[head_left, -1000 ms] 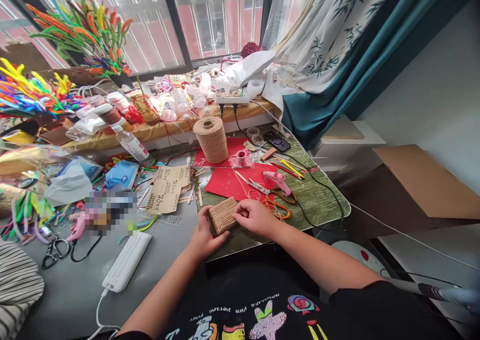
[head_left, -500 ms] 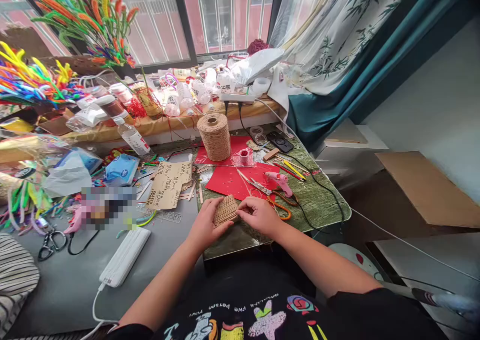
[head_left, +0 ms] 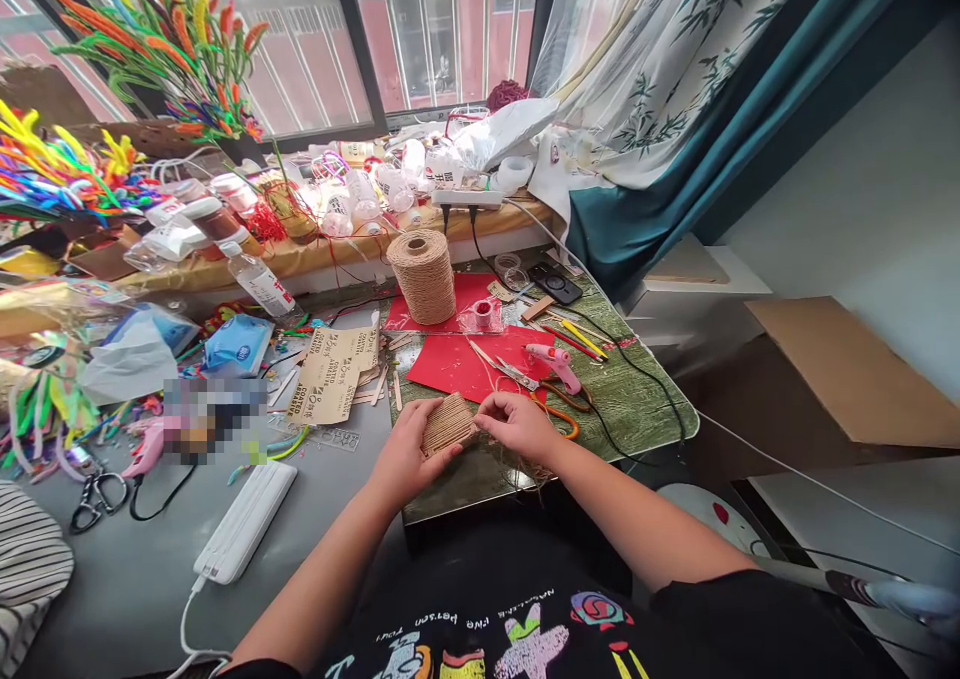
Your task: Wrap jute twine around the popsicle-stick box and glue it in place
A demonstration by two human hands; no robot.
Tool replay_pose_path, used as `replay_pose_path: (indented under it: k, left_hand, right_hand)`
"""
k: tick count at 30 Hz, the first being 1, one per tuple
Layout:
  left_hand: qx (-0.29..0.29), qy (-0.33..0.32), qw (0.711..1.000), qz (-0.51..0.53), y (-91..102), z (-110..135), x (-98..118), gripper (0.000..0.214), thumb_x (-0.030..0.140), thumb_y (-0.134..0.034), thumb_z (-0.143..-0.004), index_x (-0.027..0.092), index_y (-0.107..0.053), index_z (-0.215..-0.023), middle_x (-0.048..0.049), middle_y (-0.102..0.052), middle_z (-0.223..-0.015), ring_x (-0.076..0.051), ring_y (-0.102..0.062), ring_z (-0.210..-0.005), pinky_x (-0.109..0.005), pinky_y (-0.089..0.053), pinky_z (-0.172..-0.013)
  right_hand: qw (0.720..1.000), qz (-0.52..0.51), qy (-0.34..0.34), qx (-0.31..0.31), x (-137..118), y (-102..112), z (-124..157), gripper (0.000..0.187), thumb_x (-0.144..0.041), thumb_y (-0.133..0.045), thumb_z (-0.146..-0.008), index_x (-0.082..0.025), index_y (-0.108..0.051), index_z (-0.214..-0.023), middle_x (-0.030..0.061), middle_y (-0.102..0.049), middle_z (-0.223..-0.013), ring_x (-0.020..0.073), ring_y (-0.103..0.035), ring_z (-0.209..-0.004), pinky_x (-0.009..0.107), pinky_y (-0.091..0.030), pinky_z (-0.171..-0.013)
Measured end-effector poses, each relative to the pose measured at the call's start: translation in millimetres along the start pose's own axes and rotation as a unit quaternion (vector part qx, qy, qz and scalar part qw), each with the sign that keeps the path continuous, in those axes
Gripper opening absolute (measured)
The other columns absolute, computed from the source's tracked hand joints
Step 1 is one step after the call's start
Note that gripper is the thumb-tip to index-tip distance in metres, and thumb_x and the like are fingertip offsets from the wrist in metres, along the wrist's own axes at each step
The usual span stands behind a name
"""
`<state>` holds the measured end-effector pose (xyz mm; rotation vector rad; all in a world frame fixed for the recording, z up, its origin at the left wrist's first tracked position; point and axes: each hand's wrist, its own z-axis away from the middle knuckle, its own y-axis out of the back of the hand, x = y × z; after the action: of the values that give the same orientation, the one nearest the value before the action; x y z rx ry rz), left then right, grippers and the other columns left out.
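Note:
My left hand (head_left: 405, 454) grips a small flat piece wrapped in rows of brown twine (head_left: 448, 425), thumb along its near edge and fingers at its far left. At the right edge of that piece, my right hand (head_left: 517, 427) pinches a strand of the twine between thumb and fingertips. Loose twine (head_left: 529, 474) hangs in a tangle below my right wrist, near the table's front edge. A large spool of twine (head_left: 421, 277) stands upright behind the hands. Scissors with orange handles (head_left: 559, 414) lie just beyond my right hand.
Red sheets (head_left: 457, 364) lie behind the hands. To the right are a pink glue gun (head_left: 555, 361), pencils (head_left: 581, 337) and a phone (head_left: 556, 282). Sandpaper sheets (head_left: 330, 379) and a white power bank (head_left: 246, 524) lie left. A black cable (head_left: 660, 379) runs along the right edge.
My right hand stays by the wrapped piece's right edge, its fingertips shifted slightly. More loose twine shows below the right wrist. The whole view has shifted slightly.

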<state>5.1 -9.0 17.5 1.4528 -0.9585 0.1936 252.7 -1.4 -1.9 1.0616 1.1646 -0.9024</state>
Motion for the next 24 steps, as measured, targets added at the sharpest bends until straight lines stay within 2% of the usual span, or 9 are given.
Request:
replay_pose_path:
  k: [4, 6, 9, 12, 15, 19, 24]
  left_hand:
    - [0.01, -0.008, 0.995, -0.102, 3.3, -8.3, 17.2, 0.06, 0.046, -0.074, -0.086, 0.023, -0.053, -0.137, -0.0141, -0.062, -0.133, -0.036, -0.059, -0.126, -0.054, -0.046, -0.108]
    - [0.024, -0.012, 0.989, -0.145, -1.7, -15.4, 24.6, 0.071, 0.051, -0.078, -0.081, 0.021, -0.051, -0.14, -0.0171, -0.062, -0.136, -0.039, -0.057, -0.129, -0.056, -0.044, -0.109]
    - [0.009, -0.005, 0.983, -0.183, -12.2, -26.1, 30.5, 0.085, 0.057, -0.08, -0.078, 0.017, -0.047, -0.145, -0.0207, -0.064, -0.135, -0.042, -0.06, -0.125, -0.057, -0.045, -0.104]
    - [-0.009, -0.001, 0.983, -0.183, -15.9, -31.5, 28.7, 0.076, 0.058, -0.078, -0.08, 0.018, -0.053, -0.14, -0.0183, -0.069, -0.126, -0.042, -0.065, -0.116, -0.057, -0.048, -0.098]
    - [0.003, 0.006, 0.993, -0.115, -12.1, -29.0, 21.8, 0.075, 0.06, -0.078, -0.08, 0.022, -0.052, -0.139, -0.0152, -0.069, -0.128, -0.039, -0.065, -0.117, -0.053, -0.05, -0.098]
    - [0.037, 0.021, 0.999, 0.029, -13.1, -16.9, 11.9, 0.079, 0.057, -0.082, -0.079, 0.026, -0.046, -0.142, -0.0123, -0.062, -0.137, -0.034, -0.062, -0.125, -0.05, -0.05, -0.105]
    - [0.074, 0.047, 0.967, 0.238, -33.4, -0.2, -3.3, 0.074, 0.051, -0.082, -0.08, 0.026, -0.044, -0.139, -0.0117, -0.059, -0.135, -0.031, -0.062, -0.123, -0.048, -0.051, -0.106]
  right_hand:
    - [0.997, -0.067, -0.033, -0.016, 12.4, -0.3, -3.2, 0.039, -0.055, -0.076, -0.084, -0.018, -0.067, -0.085, -0.0013, -0.062, -0.07, 0.0124, -0.054, -0.058, 0.026, -0.045, -0.057]
    - [0.996, -0.083, -0.031, -0.019, 17.1, -3.1, -3.2, 0.042, -0.058, -0.078, -0.082, -0.017, -0.066, -0.084, -0.0005, -0.063, -0.073, 0.0126, -0.055, -0.06, 0.027, -0.046, -0.059]
    - [0.994, -0.106, -0.021, -0.018, 21.8, -7.9, -1.3, 0.044, -0.059, -0.078, -0.082, -0.018, -0.065, -0.085, -0.0003, -0.064, -0.075, 0.0135, -0.057, -0.065, 0.027, -0.047, -0.063]
    - [0.993, -0.115, -0.01, -0.018, 22.8, -9.2, 1.4, 0.043, -0.059, -0.077, -0.084, -0.018, -0.066, -0.087, -0.0002, -0.065, -0.076, 0.0144, -0.059, -0.068, 0.028, -0.048, -0.067]
    - [0.994, -0.106, 0.002, -0.021, 18.7, -4.3, 4.3, 0.041, -0.058, -0.074, -0.087, -0.018, -0.067, -0.089, 0.0005, -0.066, -0.078, 0.0145, -0.06, -0.069, 0.028, -0.049, -0.067]
    - [0.997, -0.066, 0.028, -0.019, 8.4, 9.2, 8.5, 0.035, -0.053, -0.072, -0.091, -0.019, -0.068, -0.091, 0.0008, -0.066, -0.078, 0.015, -0.061, -0.066, 0.028, -0.05, -0.065]
    - [0.997, 0.018, 0.073, -0.028, 0.5, 17.1, 12.5, 0.024, -0.044, -0.07, -0.094, -0.02, -0.07, -0.089, 0.0031, -0.068, -0.081, 0.0166, -0.063, -0.07, 0.03, -0.051, -0.068]
